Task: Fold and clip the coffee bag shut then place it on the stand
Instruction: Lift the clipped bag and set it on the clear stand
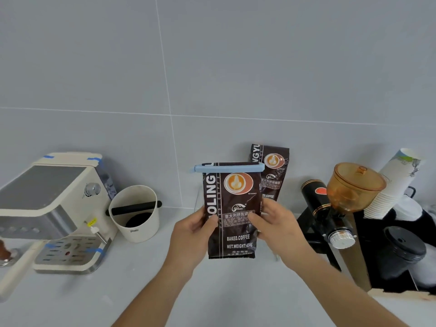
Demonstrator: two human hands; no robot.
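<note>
A dark brown coffee bag is held upright above the grey counter, its label facing me. A light blue clip runs across its folded top and holds it shut. My left hand grips the bag's left edge, thumb on the front. My right hand grips the right edge the same way. A second, matching coffee bag stands behind it against the wall. The stand itself is hidden behind the held bag and my hands.
A cream espresso machine stands at the left, with a white knock box beside it. At the right are a black grinder with an amber hopper, a stack of paper cups and black lids.
</note>
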